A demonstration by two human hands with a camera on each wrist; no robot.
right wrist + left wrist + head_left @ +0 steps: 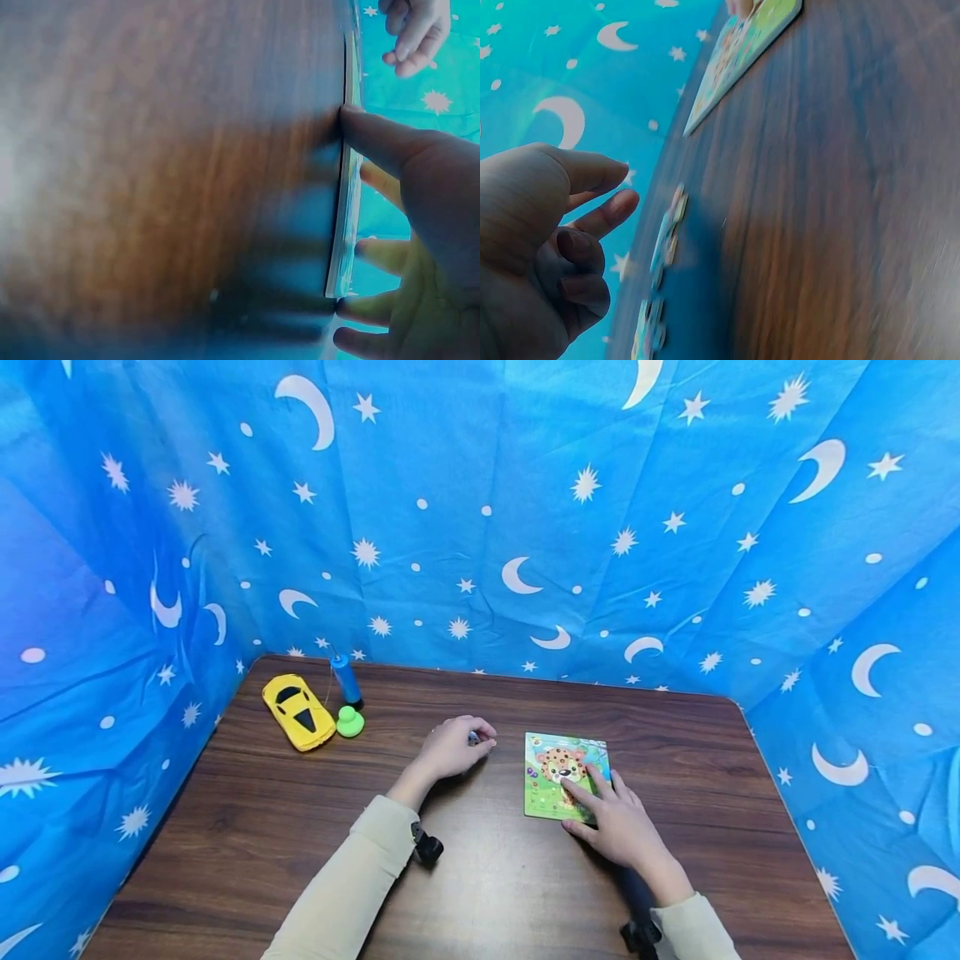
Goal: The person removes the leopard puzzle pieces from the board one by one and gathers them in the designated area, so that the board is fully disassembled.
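Observation:
A square jigsaw puzzle board (543,802) with a spotted cartoon leopard lies on the table. My right hand (621,822) rests on its right side with spread fingers, the thumb at the near edge (343,217). To the left of the board, my left hand (453,747) is held over the table. The left wrist view shows the left hand (532,225) with a small gap between thumb and forefinger and nothing in it. Loose puzzle pieces (667,232) lie on the table beside those fingers; from the head they are mostly hidden by the hand.
At the back left of the brown table (480,893) are a yellow toy car (298,712), a blue cylinder (346,679) and a light green knobbed toy (350,722). A blue cloth (450,527) with moons and stars hangs around the table's back and sides.

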